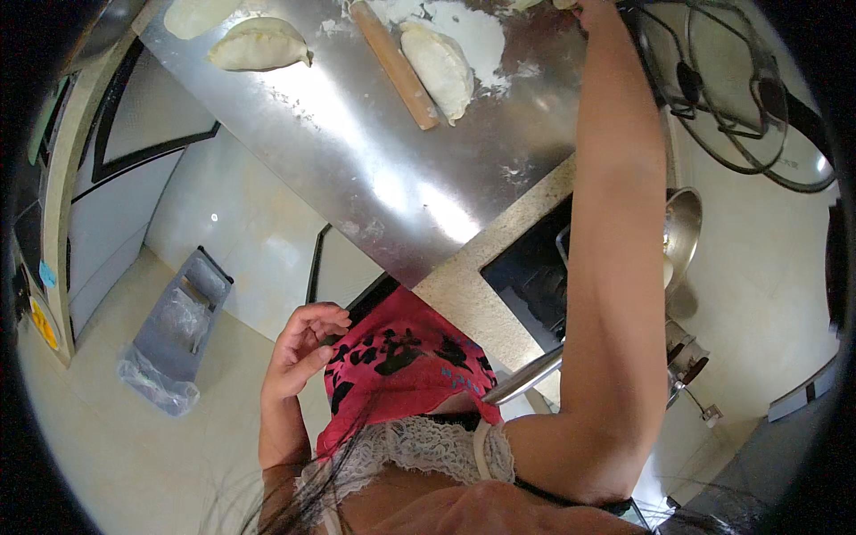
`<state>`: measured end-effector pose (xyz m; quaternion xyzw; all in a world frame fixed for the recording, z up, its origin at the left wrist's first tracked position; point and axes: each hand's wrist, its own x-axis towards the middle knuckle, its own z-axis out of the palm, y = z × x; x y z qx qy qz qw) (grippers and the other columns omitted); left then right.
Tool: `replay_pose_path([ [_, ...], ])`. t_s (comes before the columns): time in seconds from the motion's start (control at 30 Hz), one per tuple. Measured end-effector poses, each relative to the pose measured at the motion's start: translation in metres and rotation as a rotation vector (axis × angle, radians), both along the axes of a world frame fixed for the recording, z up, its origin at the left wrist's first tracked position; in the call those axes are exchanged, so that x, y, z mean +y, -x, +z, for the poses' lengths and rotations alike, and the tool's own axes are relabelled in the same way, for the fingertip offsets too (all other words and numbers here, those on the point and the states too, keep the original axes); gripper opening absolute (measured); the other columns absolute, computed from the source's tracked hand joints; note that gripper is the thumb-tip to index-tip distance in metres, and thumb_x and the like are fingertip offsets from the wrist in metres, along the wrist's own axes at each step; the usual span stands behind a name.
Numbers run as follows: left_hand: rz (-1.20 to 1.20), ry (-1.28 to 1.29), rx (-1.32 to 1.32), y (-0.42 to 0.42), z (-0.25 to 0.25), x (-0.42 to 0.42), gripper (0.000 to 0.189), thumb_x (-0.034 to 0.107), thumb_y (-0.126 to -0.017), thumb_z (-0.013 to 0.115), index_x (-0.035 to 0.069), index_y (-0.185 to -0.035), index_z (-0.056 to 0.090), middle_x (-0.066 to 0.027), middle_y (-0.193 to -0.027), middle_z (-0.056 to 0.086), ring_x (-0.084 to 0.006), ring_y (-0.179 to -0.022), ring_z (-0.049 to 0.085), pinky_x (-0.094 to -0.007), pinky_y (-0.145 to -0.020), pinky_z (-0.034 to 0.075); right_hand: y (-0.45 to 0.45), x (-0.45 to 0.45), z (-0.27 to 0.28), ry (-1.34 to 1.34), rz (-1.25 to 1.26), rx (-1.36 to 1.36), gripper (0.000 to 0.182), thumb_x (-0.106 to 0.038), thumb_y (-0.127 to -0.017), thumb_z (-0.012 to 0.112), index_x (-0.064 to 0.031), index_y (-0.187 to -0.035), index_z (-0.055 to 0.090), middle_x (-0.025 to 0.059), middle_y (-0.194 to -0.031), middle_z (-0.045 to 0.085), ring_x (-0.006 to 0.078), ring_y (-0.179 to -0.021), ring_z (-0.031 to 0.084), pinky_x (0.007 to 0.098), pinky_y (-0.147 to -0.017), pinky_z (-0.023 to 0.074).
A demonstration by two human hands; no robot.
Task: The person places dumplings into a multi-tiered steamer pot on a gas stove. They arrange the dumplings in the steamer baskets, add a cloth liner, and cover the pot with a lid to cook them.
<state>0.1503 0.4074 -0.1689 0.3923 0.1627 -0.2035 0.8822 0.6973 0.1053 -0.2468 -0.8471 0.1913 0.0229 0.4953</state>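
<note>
My left hand [306,349] hangs beside the red apron [401,364], its fingers loosely curled, with nothing in it. Stretched far forward, my right hand [588,9] is mostly cut off by the top edge of the view. Pale dough [565,3] shows right by its fingers; I cannot tell whether they grip it. On the steel worktop [321,154], a wooden rolling pin [394,67] lies against a large folded dumpling [438,70]. Another dumpling [261,45] rests further left, near a flat dough round [197,17]. White flour [471,30] is spread behind the rolling pin.
A black glass hob [525,267] is set in the speckled counter [455,287] at right, partly behind my right arm. Beyond it is a metal pan [683,227]. Glass lids [729,87] stand at the upper right. A grey bin [180,321] with a plastic liner stands on the floor.
</note>
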Motion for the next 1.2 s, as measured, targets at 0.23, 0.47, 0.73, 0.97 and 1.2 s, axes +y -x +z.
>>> replay_pose_path([
  [0.23,-0.043,0.018,0.005,-0.013,-0.005,-0.001,0.047,0.01,-0.086,0.064,0.002,-0.128,0.044,-0.0109,-0.125,0.051,-0.0217,-0.115,0.05,-0.0376,-0.1,0.038,-0.02,0.028,0.01,0.132,-0.108,0.013,0.05,-0.012,-0.08,0.069,0.0058,-0.122,0.049,0.0199,-0.107,0.058,0.0256,-0.094,0.058,0.0415,-0.071,0.048],
  [0.47,-0.079,-0.087,-0.029,-0.013,0.013,-0.005,0.051,0.017,-0.084,0.067,-0.001,-0.126,0.045,-0.0123,-0.123,0.052,-0.0229,-0.113,0.052,-0.0392,-0.098,0.04,0.068,0.034,0.093,0.031,-0.08,-0.043,0.05,-0.017,-0.078,0.075,0.0038,-0.117,0.052,0.017,-0.092,0.06,0.0282,-0.075,0.058,0.0399,-0.059,0.0497],
  [0.73,-0.121,-0.441,-0.511,-0.059,0.075,-0.022,0.062,0.042,-0.083,0.068,0.002,-0.126,0.047,-0.013,-0.123,0.053,-0.025,-0.107,0.054,-0.0412,-0.092,0.044,0.249,-0.03,0.215,-1.266,0.586,0.148,0.052,-0.019,-0.081,0.072,0.004,-0.123,0.052,0.018,-0.12,0.059,0.0287,-0.107,0.06,0.0429,-0.092,0.0479],
  [0.97,-0.217,-0.511,-0.854,-0.038,0.156,-0.106,0.059,0.044,-0.085,0.067,0.002,-0.122,0.049,-0.0136,-0.121,0.053,-0.0296,-0.107,0.054,-0.0471,-0.093,0.044,0.5,-0.23,0.354,-0.561,0.44,-0.109,0.053,-0.02,-0.065,0.085,0.0029,-0.108,0.064,0.0098,-0.094,0.068,0.0162,-0.084,0.064,0.0287,-0.071,0.0526],
  [1.2,-0.217,-0.34,-0.646,0.09,0.161,-0.277,0.046,0.028,-0.084,0.069,-0.001,-0.116,0.054,-0.014,-0.111,0.057,-0.0315,-0.103,0.057,-0.0479,-0.092,0.046,0.662,-0.524,0.396,0.423,0.127,-0.058,0.043,-0.014,-0.078,0.075,-0.0019,-0.116,0.059,0.0089,-0.102,0.066,0.0153,-0.092,0.062,0.0272,-0.083,0.0493],
])
